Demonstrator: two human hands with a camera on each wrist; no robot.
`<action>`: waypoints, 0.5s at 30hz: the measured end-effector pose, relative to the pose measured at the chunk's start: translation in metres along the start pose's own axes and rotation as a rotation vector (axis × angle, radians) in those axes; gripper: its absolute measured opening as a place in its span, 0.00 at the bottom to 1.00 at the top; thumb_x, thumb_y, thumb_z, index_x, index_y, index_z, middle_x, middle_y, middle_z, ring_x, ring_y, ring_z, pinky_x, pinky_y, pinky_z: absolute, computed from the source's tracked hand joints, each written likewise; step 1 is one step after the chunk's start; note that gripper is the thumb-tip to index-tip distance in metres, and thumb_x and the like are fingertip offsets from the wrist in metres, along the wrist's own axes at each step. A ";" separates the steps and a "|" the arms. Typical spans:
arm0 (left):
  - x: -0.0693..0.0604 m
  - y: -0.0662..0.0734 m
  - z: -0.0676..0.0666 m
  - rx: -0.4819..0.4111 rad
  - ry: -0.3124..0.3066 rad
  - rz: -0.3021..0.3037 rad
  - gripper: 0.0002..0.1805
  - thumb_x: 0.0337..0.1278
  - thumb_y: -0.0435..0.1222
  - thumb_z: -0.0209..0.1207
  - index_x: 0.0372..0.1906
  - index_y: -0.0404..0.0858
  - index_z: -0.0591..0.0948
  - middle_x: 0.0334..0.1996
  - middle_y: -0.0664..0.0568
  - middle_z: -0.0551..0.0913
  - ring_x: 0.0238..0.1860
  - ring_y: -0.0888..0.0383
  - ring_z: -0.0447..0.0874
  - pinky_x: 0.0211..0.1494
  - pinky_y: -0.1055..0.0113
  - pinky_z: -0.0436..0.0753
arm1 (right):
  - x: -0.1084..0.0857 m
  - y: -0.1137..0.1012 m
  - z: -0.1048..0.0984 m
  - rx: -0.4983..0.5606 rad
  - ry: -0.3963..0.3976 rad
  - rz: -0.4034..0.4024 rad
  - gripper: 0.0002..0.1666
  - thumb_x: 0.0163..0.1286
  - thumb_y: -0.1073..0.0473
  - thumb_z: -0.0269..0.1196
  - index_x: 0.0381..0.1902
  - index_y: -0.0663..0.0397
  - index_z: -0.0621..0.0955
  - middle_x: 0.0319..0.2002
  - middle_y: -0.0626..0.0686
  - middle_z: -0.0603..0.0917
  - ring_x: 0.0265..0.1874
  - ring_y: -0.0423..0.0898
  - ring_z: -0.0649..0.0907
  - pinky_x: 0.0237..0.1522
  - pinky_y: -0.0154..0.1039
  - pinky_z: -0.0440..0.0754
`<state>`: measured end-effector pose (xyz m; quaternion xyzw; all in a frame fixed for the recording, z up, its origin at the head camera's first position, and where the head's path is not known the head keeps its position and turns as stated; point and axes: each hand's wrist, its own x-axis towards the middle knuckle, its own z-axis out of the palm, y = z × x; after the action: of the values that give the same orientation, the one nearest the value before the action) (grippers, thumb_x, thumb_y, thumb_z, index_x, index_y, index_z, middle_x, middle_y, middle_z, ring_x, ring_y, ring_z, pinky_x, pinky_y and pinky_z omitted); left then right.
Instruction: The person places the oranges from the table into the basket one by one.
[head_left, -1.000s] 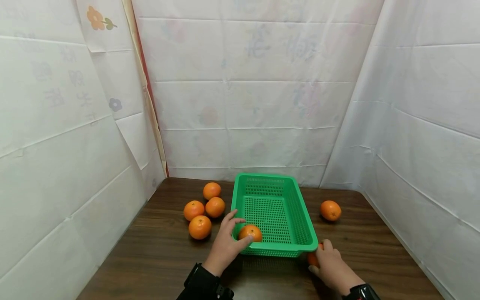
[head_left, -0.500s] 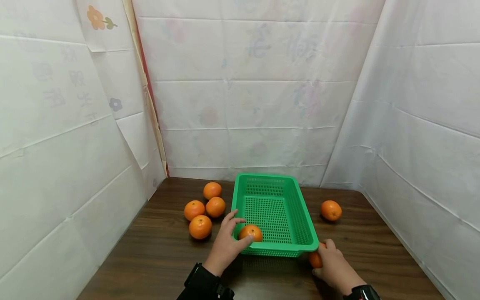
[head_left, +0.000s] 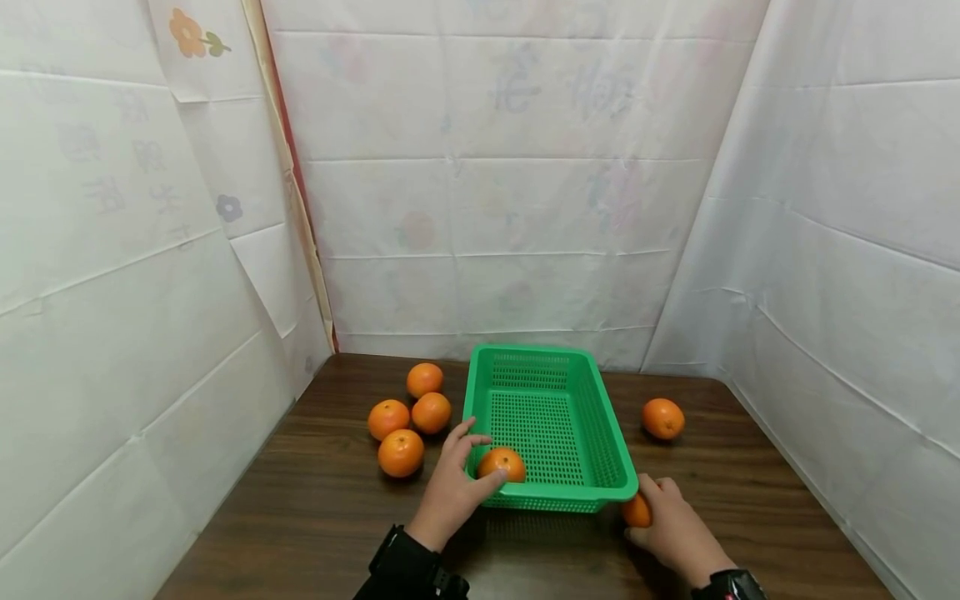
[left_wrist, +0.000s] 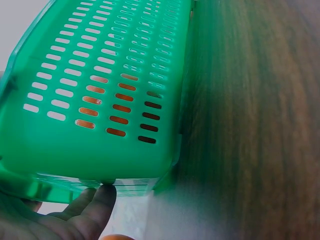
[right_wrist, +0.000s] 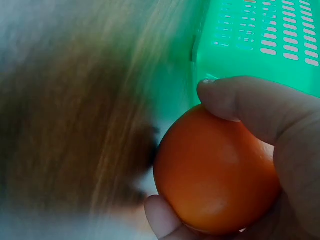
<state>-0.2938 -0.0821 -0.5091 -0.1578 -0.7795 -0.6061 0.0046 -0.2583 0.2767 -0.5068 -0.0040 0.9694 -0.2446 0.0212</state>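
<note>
A green basket [head_left: 618, 433] stands on the table with an orange [head_left: 501, 464] in its near left corner. My left hand [head_left: 450, 492] holds that corner, thumb over the near rim beside the orange; in the left wrist view its fingers [left_wrist: 95, 207] lie against the basket wall [left_wrist: 100, 155]. Just outside the near right corner, my right hand [head_left: 678, 533] grips another orange [head_left: 637, 511]. The right wrist view shows this orange [right_wrist: 215, 172] between thumb and fingers, close by the basket [right_wrist: 250, 65].
Several oranges lie left of the basket: one at the back [head_left: 424, 379], two in the middle [head_left: 388, 418] [head_left: 431, 413], one nearer [head_left: 401, 453]. Another orange [head_left: 663, 418] lies to its right. White sheets [head_left: 487, 208] hang behind and on both sides of the brown table [head_left: 322, 517].
My right hand and its orange have shifted slightly to the right, so more of the orange shows beside the basket corner. The left hand and basket have stayed in place.
</note>
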 end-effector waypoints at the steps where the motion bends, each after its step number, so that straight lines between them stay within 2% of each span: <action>1: 0.000 0.000 0.000 0.001 0.001 0.000 0.28 0.71 0.49 0.69 0.70 0.49 0.75 0.88 0.52 0.48 0.88 0.36 0.43 0.88 0.34 0.62 | 0.000 0.000 0.000 0.005 -0.002 0.004 0.41 0.55 0.53 0.83 0.65 0.43 0.78 0.55 0.62 0.76 0.43 0.50 0.81 0.41 0.48 0.88; 11: 0.001 0.000 0.000 -0.002 -0.003 -0.002 0.28 0.72 0.49 0.68 0.70 0.49 0.75 0.88 0.53 0.47 0.88 0.37 0.43 0.88 0.34 0.62 | -0.001 0.001 -0.004 0.018 0.008 -0.007 0.42 0.56 0.54 0.82 0.68 0.46 0.78 0.56 0.64 0.76 0.45 0.50 0.81 0.43 0.48 0.88; 15: 0.001 -0.001 0.000 0.002 -0.002 -0.005 0.28 0.71 0.50 0.68 0.70 0.49 0.75 0.88 0.52 0.48 0.88 0.37 0.44 0.88 0.34 0.62 | 0.001 0.001 -0.004 0.017 -0.008 0.001 0.42 0.57 0.53 0.82 0.69 0.46 0.78 0.57 0.64 0.76 0.46 0.51 0.82 0.44 0.50 0.89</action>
<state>-0.2948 -0.0822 -0.5099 -0.1563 -0.7805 -0.6053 0.0024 -0.2591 0.2797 -0.5036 -0.0041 0.9672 -0.2526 0.0251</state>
